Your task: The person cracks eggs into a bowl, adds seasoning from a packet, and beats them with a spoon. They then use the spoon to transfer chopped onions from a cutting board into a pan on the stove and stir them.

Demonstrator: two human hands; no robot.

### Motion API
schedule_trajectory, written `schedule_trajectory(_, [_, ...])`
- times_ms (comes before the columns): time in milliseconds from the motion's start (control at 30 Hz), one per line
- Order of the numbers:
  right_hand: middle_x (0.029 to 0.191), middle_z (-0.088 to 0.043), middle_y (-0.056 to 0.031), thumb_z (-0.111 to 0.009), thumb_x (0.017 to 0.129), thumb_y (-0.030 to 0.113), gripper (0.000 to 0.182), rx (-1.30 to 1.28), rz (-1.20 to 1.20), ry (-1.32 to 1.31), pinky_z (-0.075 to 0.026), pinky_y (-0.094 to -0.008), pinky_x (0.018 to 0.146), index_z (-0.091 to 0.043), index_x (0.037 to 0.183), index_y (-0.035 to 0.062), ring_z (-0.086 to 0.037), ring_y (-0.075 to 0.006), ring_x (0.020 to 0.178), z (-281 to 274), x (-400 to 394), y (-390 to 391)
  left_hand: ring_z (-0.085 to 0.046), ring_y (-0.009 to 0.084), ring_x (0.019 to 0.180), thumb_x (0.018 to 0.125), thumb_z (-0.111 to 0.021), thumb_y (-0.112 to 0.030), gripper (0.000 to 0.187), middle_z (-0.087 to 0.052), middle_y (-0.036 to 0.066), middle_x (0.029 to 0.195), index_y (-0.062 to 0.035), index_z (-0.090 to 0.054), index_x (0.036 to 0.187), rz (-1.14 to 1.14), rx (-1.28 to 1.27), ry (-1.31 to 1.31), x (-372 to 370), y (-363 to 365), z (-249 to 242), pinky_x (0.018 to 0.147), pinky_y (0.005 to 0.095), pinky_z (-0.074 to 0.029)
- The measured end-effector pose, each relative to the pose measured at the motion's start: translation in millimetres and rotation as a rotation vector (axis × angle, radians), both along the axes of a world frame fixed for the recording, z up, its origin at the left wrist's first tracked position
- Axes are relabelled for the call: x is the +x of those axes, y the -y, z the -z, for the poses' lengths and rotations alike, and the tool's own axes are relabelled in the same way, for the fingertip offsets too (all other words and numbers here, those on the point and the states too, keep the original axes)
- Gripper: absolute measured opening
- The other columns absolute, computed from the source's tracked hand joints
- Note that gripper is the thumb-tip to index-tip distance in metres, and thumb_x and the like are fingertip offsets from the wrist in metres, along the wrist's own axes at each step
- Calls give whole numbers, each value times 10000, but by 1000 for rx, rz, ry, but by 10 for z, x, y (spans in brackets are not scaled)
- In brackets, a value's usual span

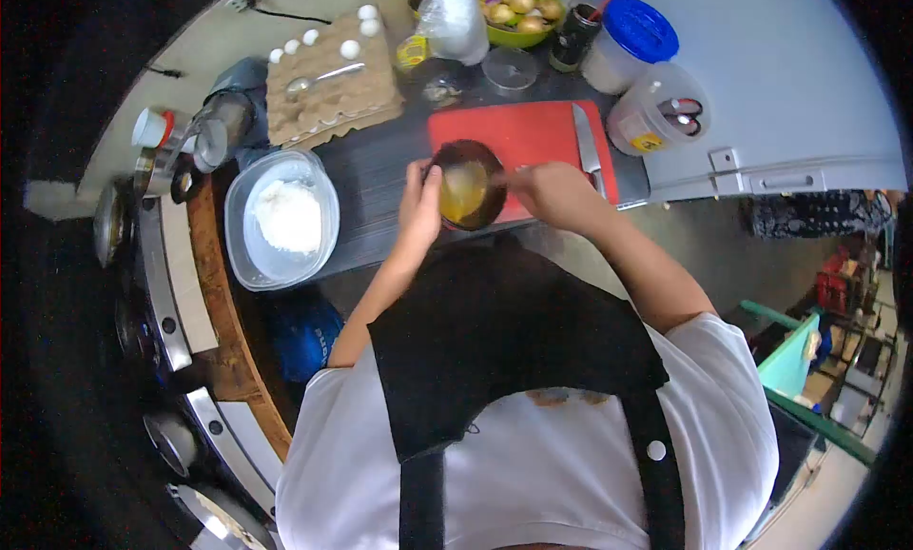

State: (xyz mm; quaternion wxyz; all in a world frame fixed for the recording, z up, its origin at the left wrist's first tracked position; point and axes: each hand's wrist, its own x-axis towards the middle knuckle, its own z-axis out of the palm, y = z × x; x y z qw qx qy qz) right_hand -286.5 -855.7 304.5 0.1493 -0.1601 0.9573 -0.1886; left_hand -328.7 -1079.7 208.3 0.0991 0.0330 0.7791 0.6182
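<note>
My left hand [418,204] grips the side of a dark bowl [492,196], which I hold tilted in front of my apron. Yellow beaten egg [460,204] lies inside it. At the bowl's right rim, my right hand [559,194] is closed around a thin utensil that reaches into the egg; motion blurs it, and I cannot tell its kind. Beneath and behind the bowl is a red cutting board [533,127], with a knife [586,143] lying along its right side. A clear plastic tub [236,222] of white powder [289,217] stands to the left.
An egg tray [323,108] bears several white eggs and a metal spoon [326,77]. Behind the board are a plastic bag [454,22], a green bowl [514,38] of onions and a blue-lidded container [639,29]. A stove [171,312] lines the left; a white cabinet [789,84] stands right.
</note>
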Motion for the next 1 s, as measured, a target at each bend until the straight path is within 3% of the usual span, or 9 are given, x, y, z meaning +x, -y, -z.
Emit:
schedule_trajectory(100, [832,-676,-173,-556,887,163,288,121,47,-17,-503,-483,679,-682,1146,156,-651,-353,757,147,20,-83,-567,311,1101,997,-460,-329,387,-596,204,1161,-2,-486,1202,16,-33,-23,-73,30,17,956,386,-417])
schedule_trajectory(200, [824,-674,-171,-532,902,177,285,-162,-98,-57,-502,-490,673,-672,1149,150,-649,-354,746,176,64,-12,-569,311,1097,995,-471,-325,390,-595,214,1164,7,-493,1199,25,48,23,-58,61,-114,961,382,-416])
schedule_trajectory(267, [831,-686,-176,-499,878,151,330,89,97,-47,-531,-478,698,-694,1145,153,-669,-347,827,235,1,17,-564,311,1108,997,-463,-343,404,-595,212,1160,3,-491,1206,30,-12,13,-52,72,-119,967,379,-407])
schedule_trajectory(333, [839,-686,-176,-498,873,135,345,64,26,-32,-530,-473,702,-681,1165,150,-670,-343,828,184,54,57,-559,310,1119,1000,-455,-360,419,-596,210,1157,-1,-489,1212,35,-62,-16,-159,84,-51,973,376,-398])
schedule_trajectory(433, [854,-683,-169,-497,860,96,389,33,32,-104,-527,-458,708,-640,1219,142,-670,-333,822,67,195,151,-601,294,1074,1008,-411,-408,432,-601,186,1155,-45,-485,1232,73,-89,2,-227,168,161,892,398,-489])
schedule_trajectory(533, [866,-670,-156,-504,843,61,453,-30,173,-299,-524,-443,708,-581,1283,135,-666,-323,807,74,296,186,-681,258,922,1004,-362,-474,483,-575,153,1214,-119,-431,1325,13,290,414,-284,137,73,598,399,-619])
schedule_trajectory(767, [818,-614,-121,-556,824,32,495,-202,387,-539,-480,-449,657,-544,1311,121,-614,-317,744,629,510,226,-676,286,963,997,-342,-522,569,-565,159,1235,-93,-382,1368,27,429,473,-471,98,318,597,402,-618])
schedule_trajectory(833, [809,-606,-117,-563,825,32,494,-211,420,-578,-467,-449,646,-544,1311,120,-606,-313,739,697,521,249,-649,308,1060,993,-302,-578,635,-586,158,1267,-84,-441,1367,55,444,492,-496,120,377,749,489,-601])
schedule_trajectory(1000, [816,-609,-111,-572,832,37,482,-210,425,-601,-448,-431,625,-554,1304,134,-596,-302,743,872,513,139,-667,315,990,1010,-299,-518,565,-550,170,1257,-88,-371,1370,81,494,492,-614,47,537,679,451,-626])
